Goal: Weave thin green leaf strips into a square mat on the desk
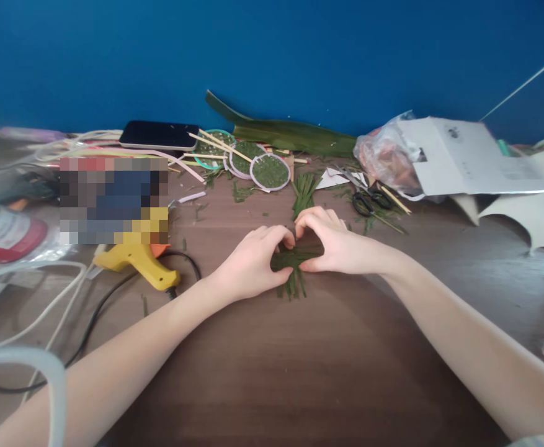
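Green leaf strips [299,254], crossed over one another like a small weave, lie on the brown table between my hands. My left hand [255,264] pinches their left side, its curled fingers at the far edge and its thumb at the near edge. From the right, my right hand [330,245] grips the strips the same way, fingertips close to those of the left. Loose strip ends [304,191] fan out beyond the hands, and shorter ends [293,287] stick out toward me. My fingers cover part of the weave.
A yellow glue gun [148,264] with a black cable lies at left, near a phone [159,135]. Round green-filled fans [270,172] and a long leaf [294,135] lie at the back. Scissors [369,202], a plastic bag [386,155] and white card [476,161] are at right.
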The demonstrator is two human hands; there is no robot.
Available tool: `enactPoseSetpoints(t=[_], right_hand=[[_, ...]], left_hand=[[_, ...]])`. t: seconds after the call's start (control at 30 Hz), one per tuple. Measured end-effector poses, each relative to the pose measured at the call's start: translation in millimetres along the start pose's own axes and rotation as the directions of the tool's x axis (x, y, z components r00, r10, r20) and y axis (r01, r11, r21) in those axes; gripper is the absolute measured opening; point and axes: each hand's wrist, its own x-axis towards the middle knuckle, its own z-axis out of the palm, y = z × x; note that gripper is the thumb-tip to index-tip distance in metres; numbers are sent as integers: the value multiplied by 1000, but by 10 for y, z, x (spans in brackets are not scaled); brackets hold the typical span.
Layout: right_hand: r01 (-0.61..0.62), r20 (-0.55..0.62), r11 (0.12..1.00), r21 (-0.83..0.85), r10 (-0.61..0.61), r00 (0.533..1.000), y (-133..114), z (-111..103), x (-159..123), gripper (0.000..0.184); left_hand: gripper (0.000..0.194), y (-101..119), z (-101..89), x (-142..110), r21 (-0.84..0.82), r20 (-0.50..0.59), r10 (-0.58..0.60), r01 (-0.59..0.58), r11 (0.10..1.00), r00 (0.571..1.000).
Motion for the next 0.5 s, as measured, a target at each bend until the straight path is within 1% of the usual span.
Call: enactPoseSetpoints(t=[0.27, 0.43, 0.5], right_hand=[[7, -16, 1000, 30, -6, 1000, 26, 11, 15, 38], [20, 1, 995, 95, -21, 1000, 25, -52, 12, 22], [23, 11, 995, 102, -24, 1000, 34, -63, 12, 18]], left_hand=[[26, 6, -1, -8, 3, -5, -5, 5, 1000, 1000], [27, -7, 3, -15, -7, -5, -3, 3, 1000, 1000], [26, -6, 1, -13, -11, -6, -7, 7, 1000, 1000]])
